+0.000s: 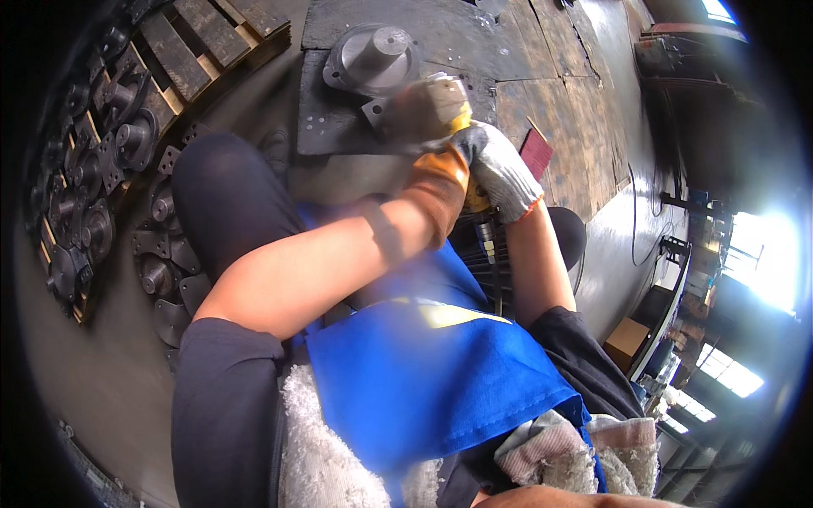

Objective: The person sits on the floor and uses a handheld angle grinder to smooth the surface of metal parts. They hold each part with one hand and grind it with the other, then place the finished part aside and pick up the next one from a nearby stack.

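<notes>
Both my hands are gloved and come together on a yellow hand-held grinder [463,117] with an air-line fitting below it. My left hand [445,182], in an orange-brown and dark glove, is wrapped round the tool. My right hand [506,173], in a pale knit glove, closes round its body. The grinder's head is smeared by motion, so its disc does not show clearly. It is over the near right side of a grey metal flange part [373,61] with a round raised shaft. This part rests on a dark metal plate [318,127].
Plank boards [550,110] lie right of the plate, with a dark red flat piece [535,154] on them. Similar metal parts [135,144] crowd the left side, beside and on a wooden pallet [182,55]. A thin hose [635,229] curves at the right. A blue apron covers my lap.
</notes>
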{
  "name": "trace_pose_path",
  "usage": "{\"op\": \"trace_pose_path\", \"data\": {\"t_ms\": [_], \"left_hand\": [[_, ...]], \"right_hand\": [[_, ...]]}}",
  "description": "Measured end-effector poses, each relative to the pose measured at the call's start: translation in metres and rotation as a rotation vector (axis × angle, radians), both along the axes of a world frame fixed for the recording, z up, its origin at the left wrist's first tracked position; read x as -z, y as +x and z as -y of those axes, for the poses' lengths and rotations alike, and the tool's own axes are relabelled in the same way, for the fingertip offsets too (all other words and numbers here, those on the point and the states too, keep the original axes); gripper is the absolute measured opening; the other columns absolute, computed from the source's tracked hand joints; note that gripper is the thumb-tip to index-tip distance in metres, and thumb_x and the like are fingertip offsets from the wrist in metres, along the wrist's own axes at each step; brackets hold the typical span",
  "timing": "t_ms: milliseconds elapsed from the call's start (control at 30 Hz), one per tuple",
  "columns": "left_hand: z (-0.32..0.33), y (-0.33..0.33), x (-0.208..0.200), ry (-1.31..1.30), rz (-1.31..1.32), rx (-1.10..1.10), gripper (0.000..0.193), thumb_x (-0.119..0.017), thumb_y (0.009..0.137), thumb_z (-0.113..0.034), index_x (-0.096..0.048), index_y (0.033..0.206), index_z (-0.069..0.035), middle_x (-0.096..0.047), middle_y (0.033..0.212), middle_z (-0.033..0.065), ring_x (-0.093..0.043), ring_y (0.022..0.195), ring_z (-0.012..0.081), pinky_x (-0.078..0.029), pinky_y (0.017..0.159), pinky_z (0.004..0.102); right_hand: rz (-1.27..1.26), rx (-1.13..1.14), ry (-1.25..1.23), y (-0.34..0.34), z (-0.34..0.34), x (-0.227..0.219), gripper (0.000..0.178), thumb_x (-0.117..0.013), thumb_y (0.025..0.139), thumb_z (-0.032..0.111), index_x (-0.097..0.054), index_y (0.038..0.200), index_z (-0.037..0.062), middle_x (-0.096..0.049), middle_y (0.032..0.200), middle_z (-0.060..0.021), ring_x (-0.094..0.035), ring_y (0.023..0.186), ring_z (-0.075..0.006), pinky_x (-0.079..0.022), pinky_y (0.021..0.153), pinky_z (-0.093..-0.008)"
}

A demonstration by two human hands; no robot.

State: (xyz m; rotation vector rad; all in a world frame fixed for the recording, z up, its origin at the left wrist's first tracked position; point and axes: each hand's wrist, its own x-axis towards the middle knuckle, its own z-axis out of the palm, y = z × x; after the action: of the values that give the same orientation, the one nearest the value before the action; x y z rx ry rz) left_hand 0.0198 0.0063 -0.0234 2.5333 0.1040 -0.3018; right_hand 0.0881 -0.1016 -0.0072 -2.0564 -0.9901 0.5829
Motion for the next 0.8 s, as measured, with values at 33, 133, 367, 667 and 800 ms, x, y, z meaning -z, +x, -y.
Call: {"op": "trace_pose_path", "data": {"t_ms": [33, 133, 367, 667, 800], "left_hand": [[0.005, -0.004, 0.012, -0.051, -0.022, -0.046, 0.016, -0.056, 0.090, -0.016, -0.062, 0.103, -0.010, -0.070, 0.092, 0.0143, -0.069, 0.085, 0.0294, -0.056, 0.070, 0.0381], [0.000, -0.022, -0.005, -0.088, -0.099, -0.134, 0.014, -0.057, 0.089, -0.016, -0.064, 0.099, -0.010, -0.070, 0.090, 0.0142, -0.069, 0.084, 0.0286, -0.056, 0.070, 0.0375], [0.042, -0.016, 0.055, 0.050, 0.200, 0.034, 0.023, -0.053, 0.091, -0.018, -0.061, 0.109, -0.006, -0.068, 0.099, 0.0135, -0.067, 0.092, 0.0282, -0.053, 0.079, 0.0349], [0.028, -0.048, 0.026, -0.369, 0.220, 0.076, 0.023, -0.050, 0.092, -0.020, -0.062, 0.107, -0.008, -0.068, 0.099, 0.0131, -0.066, 0.093, 0.0276, -0.052, 0.080, 0.0353], [0.039, -0.060, 0.014, -0.462, 0.155, 0.167, 0.022, -0.050, 0.092, -0.020, -0.062, 0.106, -0.008, -0.068, 0.099, 0.0125, -0.066, 0.092, 0.0270, -0.052, 0.080, 0.0354]], "right_hand": [[-0.036, -0.030, -0.021, -0.002, -0.006, -0.002, 0.033, -0.064, 0.086, 0.018, -0.060, 0.112, -0.0009, -0.065, 0.102, -0.0041, -0.058, 0.088, -0.0116, -0.049, 0.081, -0.0271], [-0.204, 0.026, -0.115, -0.008, -0.021, -0.012, 0.040, -0.067, 0.083, 0.019, -0.058, 0.117, -0.0016, -0.065, 0.105, -0.0035, -0.057, 0.092, -0.0101, -0.048, 0.083, -0.0267], [-0.287, 0.258, -0.154, -0.020, -0.009, -0.015, 0.029, -0.065, 0.084, 0.012, -0.061, 0.111, 0.0011, -0.066, 0.099, -0.0037, -0.059, 0.086, -0.0121, -0.049, 0.078, -0.0271], [-0.447, 0.503, -0.180, -0.051, 0.006, -0.026, 0.029, -0.059, 0.088, 0.014, -0.060, 0.113, -0.0001, -0.065, 0.103, -0.0055, -0.060, 0.091, -0.0135, -0.049, 0.083, -0.0283], [-0.455, 0.615, -0.315, -0.080, 0.018, -0.047, 0.035, -0.061, 0.087, 0.015, -0.058, 0.118, -0.0004, -0.065, 0.107, -0.0064, -0.060, 0.094, -0.0143, -0.049, 0.086, -0.0285]]}}
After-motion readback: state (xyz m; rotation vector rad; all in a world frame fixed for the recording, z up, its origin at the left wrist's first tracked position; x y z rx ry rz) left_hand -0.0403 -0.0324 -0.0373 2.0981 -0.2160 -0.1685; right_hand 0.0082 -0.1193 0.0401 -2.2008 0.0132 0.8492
